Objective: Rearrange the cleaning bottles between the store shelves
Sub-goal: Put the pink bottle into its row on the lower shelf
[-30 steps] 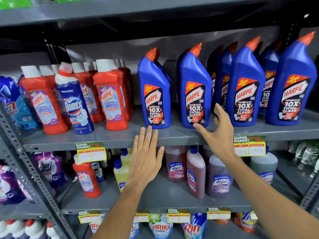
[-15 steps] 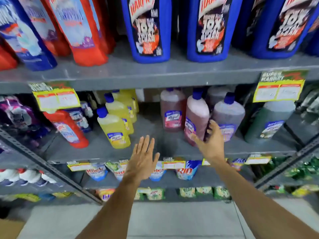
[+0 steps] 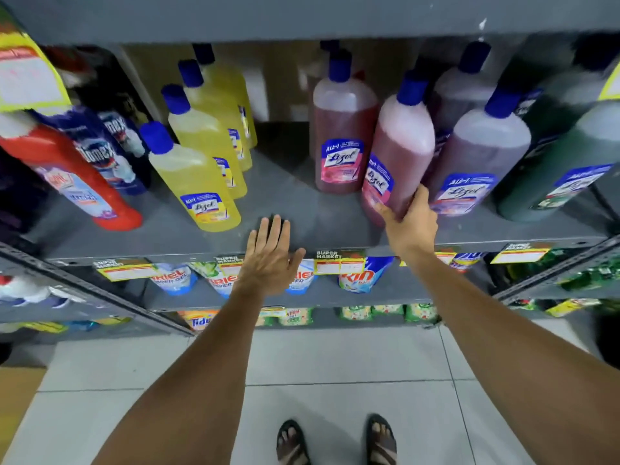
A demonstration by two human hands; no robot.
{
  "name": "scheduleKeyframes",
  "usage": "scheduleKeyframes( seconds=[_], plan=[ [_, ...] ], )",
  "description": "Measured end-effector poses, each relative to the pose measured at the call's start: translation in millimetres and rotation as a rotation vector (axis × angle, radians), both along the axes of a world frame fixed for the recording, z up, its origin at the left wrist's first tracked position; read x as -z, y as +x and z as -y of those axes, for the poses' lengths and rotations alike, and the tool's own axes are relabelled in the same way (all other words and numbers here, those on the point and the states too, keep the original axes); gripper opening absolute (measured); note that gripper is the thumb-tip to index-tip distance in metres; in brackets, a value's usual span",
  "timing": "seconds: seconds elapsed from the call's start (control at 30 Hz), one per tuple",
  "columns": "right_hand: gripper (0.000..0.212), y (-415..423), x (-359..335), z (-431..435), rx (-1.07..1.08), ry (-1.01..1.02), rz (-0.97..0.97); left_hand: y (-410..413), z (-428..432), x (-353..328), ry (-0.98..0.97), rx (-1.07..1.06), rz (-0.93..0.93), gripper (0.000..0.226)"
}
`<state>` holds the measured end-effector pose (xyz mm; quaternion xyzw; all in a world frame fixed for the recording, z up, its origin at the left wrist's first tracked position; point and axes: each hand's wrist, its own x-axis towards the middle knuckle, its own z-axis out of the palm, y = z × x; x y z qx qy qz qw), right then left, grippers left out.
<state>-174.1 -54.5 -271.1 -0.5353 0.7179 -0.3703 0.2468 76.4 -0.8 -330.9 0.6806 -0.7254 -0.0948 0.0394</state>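
Note:
My right hand (image 3: 410, 219) grips the lower part of a pink Lizol bottle (image 3: 399, 146) with a blue cap, which leans left at the front of the grey shelf (image 3: 285, 203). A second pink Lizol bottle (image 3: 342, 129) stands upright just left of it, and a purple Lizol bottle (image 3: 476, 156) stands to its right. My left hand (image 3: 270, 256) hovers flat over the shelf's front edge, fingers together and holding nothing. A row of yellow Lizol bottles (image 3: 198, 172) stands on the left half of the shelf.
A red bathroom-cleaner bottle (image 3: 77, 176) and blue Domex bottles (image 3: 104, 152) fill the shelf's far left; dark green bottles (image 3: 567, 162) stand at the right. Detergent pouches (image 3: 362, 273) line the shelf below, behind price tags (image 3: 339, 263). My sandalled feet (image 3: 335, 441) stand on grey floor tiles.
My view has dropped from the Harpic shelf to the Lizol shelf. My right hand reached forward and closed on the pink Lizol bottle, tipping it. My left hand lowered over the shelf edge.

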Motion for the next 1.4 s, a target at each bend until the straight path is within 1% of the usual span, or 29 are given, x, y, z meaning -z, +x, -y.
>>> scheduleKeyframes(
  seconds=[0.1, 0.2, 0.3, 0.37, 0.47, 0.53, 0.63, 0.8, 0.9, 1.03, 1.2, 1.4],
  plan=[
    [0.058, -6.2, 1.0, -2.8, -0.124, 0.012, 0.046, -0.3, 1.8, 1.3, 0.000, -0.006, -0.020, 0.072],
    [0.056, -13.0, -1.6, 3.2, -0.295, 0.096, 0.156, 1.6, 2.0, 3.2, -0.003, -0.008, -0.029, 0.073],
    [0.062, -12.1, -7.9, 13.3, -0.433, 0.198, 0.242, 2.6, 3.1, 4.6, 0.012, -0.006, -0.041, 0.073],
    [0.066, -9.3, -10.5, 17.5, -0.473, 0.234, 0.297, 2.7, 3.6, 5.3, 0.017, -0.004, -0.043, 0.073],
    [0.080, 1.1, -11.5, 16.0, -0.442, 0.248, 0.266, 3.3, 4.3, 6.2, 0.020, -0.002, -0.034, 0.073],
    [0.084, 8.2, -11.5, 14.5, -0.385, 0.212, 0.216, 3.4, 5.1, 6.1, 0.026, 0.001, -0.035, 0.072],
    [0.080, 11.7, -12.2, 17.8, -0.372, 0.178, 0.198, 3.3, 5.4, 5.6, 0.031, -0.001, -0.041, 0.072],
    [0.073, 8.6, -14.1, 29.1, -0.433, 0.243, 0.205, 2.1, 4.6, 4.5, 0.033, -0.009, -0.056, 0.072],
    [0.076, 9.3, -14.4, 32.5, -0.460, 0.268, 0.231, 2.1, 4.6, 4.3, 0.035, -0.008, -0.056, 0.072],
    [0.083, 13.7, -11.1, 29.2, -0.434, 0.228, 0.248, 2.2, 4.2, 4.5, 0.025, -0.009, -0.059, 0.072],
    [0.077, 14.0, -9.7, 32.1, -0.444, 0.236, 0.231, 2.3, 4.9, 5.9, 0.026, -0.010, -0.057, 0.072],
    [0.076, 12.9, -10.5, 35.6, -0.472, 0.260, 0.233, 2.5, 4.8, 7.1, 0.032, -0.015, -0.058, 0.073]
  ],
)
